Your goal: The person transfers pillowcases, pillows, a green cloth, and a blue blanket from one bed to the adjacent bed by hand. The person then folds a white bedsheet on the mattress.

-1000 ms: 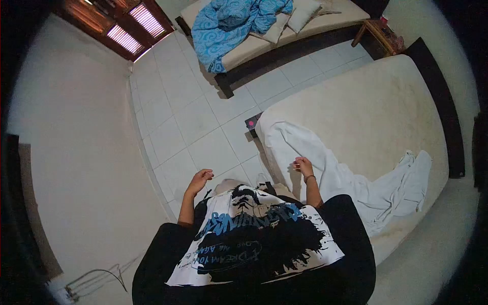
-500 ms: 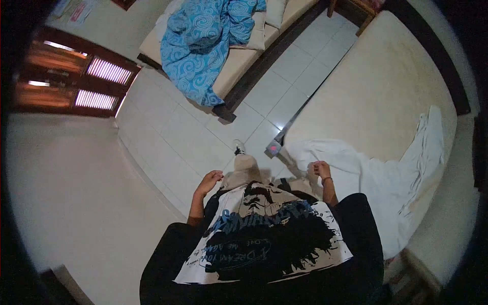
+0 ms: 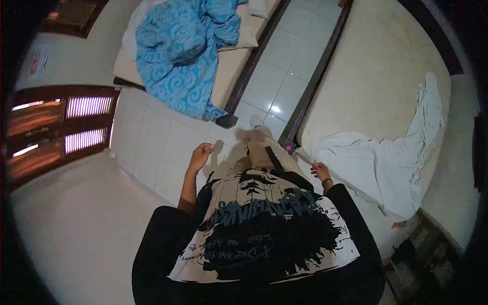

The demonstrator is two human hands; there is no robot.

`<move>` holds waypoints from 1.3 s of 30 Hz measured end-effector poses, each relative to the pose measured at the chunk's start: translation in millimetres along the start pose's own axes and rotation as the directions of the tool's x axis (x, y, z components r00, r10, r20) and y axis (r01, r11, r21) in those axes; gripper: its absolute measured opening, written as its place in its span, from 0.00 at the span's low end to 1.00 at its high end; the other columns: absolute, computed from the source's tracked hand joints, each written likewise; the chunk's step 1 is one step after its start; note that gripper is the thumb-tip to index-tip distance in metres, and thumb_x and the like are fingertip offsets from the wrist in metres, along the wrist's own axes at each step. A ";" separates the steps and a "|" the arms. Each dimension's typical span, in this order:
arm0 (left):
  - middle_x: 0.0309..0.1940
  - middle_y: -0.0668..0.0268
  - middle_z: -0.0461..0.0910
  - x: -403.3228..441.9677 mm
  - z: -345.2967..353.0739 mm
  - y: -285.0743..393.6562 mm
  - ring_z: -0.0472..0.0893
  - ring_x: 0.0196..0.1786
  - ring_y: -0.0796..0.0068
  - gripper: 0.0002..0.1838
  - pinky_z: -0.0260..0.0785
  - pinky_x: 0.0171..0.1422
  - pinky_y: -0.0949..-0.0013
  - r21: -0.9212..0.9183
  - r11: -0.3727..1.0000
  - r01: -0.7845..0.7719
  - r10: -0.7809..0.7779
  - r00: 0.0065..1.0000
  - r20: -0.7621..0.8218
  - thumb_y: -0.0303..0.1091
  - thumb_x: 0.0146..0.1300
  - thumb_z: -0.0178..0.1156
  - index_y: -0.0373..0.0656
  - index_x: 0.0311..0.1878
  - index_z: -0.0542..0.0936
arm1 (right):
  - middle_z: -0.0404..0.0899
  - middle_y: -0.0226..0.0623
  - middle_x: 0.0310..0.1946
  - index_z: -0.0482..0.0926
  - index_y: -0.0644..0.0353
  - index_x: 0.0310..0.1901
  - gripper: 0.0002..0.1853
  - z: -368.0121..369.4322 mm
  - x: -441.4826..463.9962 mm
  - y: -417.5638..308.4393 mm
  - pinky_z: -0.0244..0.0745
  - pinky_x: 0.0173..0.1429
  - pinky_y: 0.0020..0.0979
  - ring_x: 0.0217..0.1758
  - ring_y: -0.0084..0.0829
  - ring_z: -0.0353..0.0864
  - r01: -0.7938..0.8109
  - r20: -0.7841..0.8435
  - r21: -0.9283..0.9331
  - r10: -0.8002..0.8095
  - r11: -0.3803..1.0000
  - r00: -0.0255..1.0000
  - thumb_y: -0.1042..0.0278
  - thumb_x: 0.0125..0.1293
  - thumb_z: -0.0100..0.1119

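Note:
My left hand (image 3: 201,155) hangs over the tiled floor (image 3: 168,157), left of my legs, with its fingers loosely bent and nothing in them. My right hand (image 3: 320,171) is near the front corner of the bare mattress (image 3: 376,76), beside a crumpled white sheet (image 3: 381,162); its fingers are half curled and hold nothing that I can see. The sheet lies across the mattress's near end and droops over its edge. A blue patterned blanket (image 3: 178,56) is heaped on the other bed (image 3: 229,71), ahead of me.
A dark bed frame (image 3: 317,76) edges the tiled gap between the two beds. Its corner post (image 3: 288,146) bears a pink spot. Wooden doors with slatted panes (image 3: 61,127) stand at the left. A dark wooden piece (image 3: 422,259) is at the lower right.
The view has turned and moved forward, bringing the blue blanket and the gap between the beds closer. My left hand has moved slightly up and left. The dark wooden piece shows more fully.

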State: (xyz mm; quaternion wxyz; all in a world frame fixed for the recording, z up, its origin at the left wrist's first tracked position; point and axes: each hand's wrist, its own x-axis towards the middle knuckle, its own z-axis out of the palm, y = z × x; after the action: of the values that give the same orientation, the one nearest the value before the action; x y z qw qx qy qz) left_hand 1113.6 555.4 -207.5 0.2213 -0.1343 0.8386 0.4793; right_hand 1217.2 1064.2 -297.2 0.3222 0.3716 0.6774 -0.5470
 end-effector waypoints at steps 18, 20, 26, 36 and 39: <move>0.33 0.61 0.77 322.8 74.6 261.7 0.76 0.37 0.73 0.15 0.66 0.43 0.73 0.263 0.915 -0.306 0.145 0.857 0.494 0.38 0.60 0.49 0.34 0.43 0.72 | 0.76 0.32 0.31 0.72 0.56 0.39 0.13 -74.9 117.0 -123.6 0.69 0.34 0.29 0.31 0.25 0.74 0.346 -0.363 0.572 -0.150 0.743 0.920 0.55 0.61 0.47; 0.33 0.62 0.77 348.5 108.4 308.2 0.76 0.37 0.74 0.16 0.66 0.43 0.73 0.263 0.877 -0.403 0.182 0.784 0.594 0.38 0.59 0.50 0.34 0.43 0.72 | 0.76 0.31 0.31 0.72 0.56 0.40 0.14 -90.2 95.7 -143.2 0.68 0.35 0.28 0.32 0.25 0.74 0.327 -0.528 0.518 -0.006 0.791 0.849 0.54 0.62 0.45; 0.35 0.63 0.77 404.2 234.7 425.4 0.74 0.38 0.76 0.16 0.66 0.44 0.74 0.265 0.752 -0.603 0.135 0.536 0.834 0.39 0.59 0.51 0.37 0.44 0.72 | 0.75 0.31 0.31 0.71 0.59 0.41 0.15 -103.5 49.9 -136.5 0.68 0.38 0.26 0.31 0.23 0.74 0.427 -0.635 0.705 0.236 0.566 0.736 0.56 0.62 0.47; 0.36 0.62 0.76 464.7 445.8 509.0 0.75 0.39 0.73 0.19 0.66 0.46 0.71 0.143 0.540 -0.830 -0.201 0.037 0.979 0.41 0.60 0.51 0.34 0.46 0.72 | 0.77 0.34 0.25 0.73 0.66 0.34 0.10 -111.9 78.2 -150.7 0.70 0.32 0.23 0.27 0.22 0.74 0.567 -0.574 0.773 0.693 0.284 0.435 0.68 0.54 0.52; 0.40 0.61 0.76 474.7 501.8 535.1 0.75 0.41 0.73 0.17 0.67 0.46 0.70 0.131 0.453 -0.882 -0.354 -0.043 0.934 0.39 0.60 0.50 0.34 0.46 0.72 | 0.76 0.35 0.27 0.73 0.65 0.35 0.12 -128.4 114.5 -153.7 0.70 0.32 0.22 0.26 0.21 0.74 0.522 -0.551 0.794 0.732 0.312 0.400 0.66 0.52 0.55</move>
State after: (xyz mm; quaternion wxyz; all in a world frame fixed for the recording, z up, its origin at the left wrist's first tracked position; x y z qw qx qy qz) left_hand 590.1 1252.3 -268.5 0.6214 0.5685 0.5390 0.0127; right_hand 1022.7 1188.1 -291.8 -0.3399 0.7657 0.2333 -0.4938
